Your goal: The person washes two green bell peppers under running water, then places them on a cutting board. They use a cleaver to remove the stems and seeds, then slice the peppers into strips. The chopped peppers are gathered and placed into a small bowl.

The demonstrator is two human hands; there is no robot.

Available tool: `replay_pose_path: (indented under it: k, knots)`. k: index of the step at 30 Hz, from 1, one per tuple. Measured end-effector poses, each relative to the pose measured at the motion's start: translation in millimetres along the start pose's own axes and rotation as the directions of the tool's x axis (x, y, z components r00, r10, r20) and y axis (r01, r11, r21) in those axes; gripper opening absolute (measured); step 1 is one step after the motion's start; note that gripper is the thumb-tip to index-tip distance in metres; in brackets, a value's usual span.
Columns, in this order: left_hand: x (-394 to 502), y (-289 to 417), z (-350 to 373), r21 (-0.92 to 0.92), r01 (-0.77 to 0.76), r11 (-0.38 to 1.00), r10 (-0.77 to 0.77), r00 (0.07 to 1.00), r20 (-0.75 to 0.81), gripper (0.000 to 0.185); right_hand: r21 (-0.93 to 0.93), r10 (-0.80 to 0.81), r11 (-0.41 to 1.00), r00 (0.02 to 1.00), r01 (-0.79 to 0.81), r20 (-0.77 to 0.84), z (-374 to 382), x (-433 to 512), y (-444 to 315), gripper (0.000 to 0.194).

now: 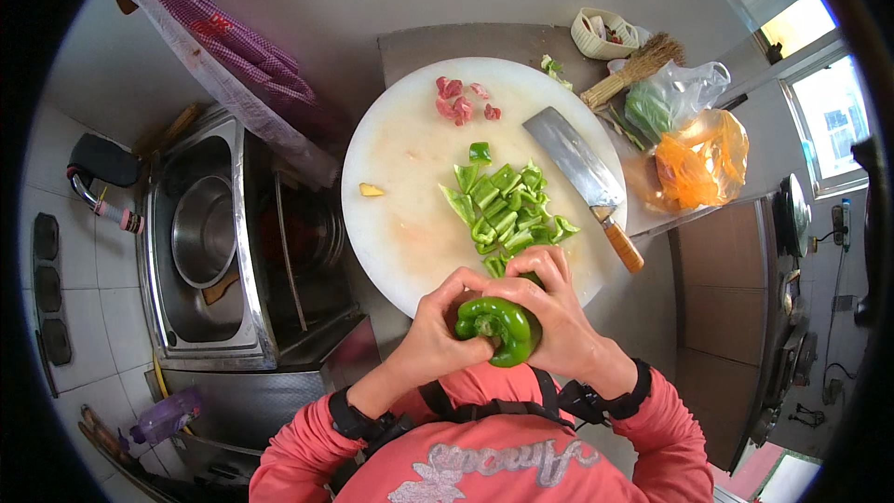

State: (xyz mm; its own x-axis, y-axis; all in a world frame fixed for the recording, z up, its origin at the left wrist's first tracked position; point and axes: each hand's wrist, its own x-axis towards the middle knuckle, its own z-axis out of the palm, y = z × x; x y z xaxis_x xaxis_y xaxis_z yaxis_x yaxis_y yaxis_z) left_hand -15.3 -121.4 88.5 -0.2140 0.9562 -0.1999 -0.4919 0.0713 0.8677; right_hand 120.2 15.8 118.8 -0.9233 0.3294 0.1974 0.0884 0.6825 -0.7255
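Note:
A whole green bell pepper (513,335), stem side showing, is held between my left hand (440,328) and my right hand (559,318), above the near edge of a round white cutting board (405,237). My left thumb presses beside the stem, and both hands' fingers curl around the pepper. Cut green pepper pieces (499,206) lie in a heap just beyond my hands. Farther back are several small chunks of raw meat (457,108). A cleaver (576,161) with a wooden handle rests at the board's right, and a yellowish piece, possibly ginger (371,189), lies at its left.
At the left, a steel sink (248,293) holds a metal basin (202,230). A checkered cloth (244,56) hangs behind it. Beyond the board's right side are a white basket (604,35), a straw brush (635,70), a clear plastic bag (674,101) and an orange plastic bag (702,161).

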Motion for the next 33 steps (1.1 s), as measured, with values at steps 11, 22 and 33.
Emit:
replay_pose_path:
  k: [11,22,33]
  knots:
    - [19.0,25.3,-9.6,-0.028,0.168,0.985,-0.165,0.982,0.092,0.056,0.116,0.095,0.990,0.988,-0.081,-0.121,1.9,2.4,8.7,0.064]
    - [10.2,7.8,-25.8,-0.326,0.176,0.929,-0.163,0.984,0.068,0.063,0.737,0.246,0.564,0.928,-0.372,0.280,20.7,5.0,-7.2,0.071]
    - [-16.0,-21.8,-33.8,0.023,0.108,0.994,-0.110,0.985,0.129,0.075,0.616,0.299,0.590,0.850,-0.522,0.434,25.2,-8.0,-10.3,0.048]
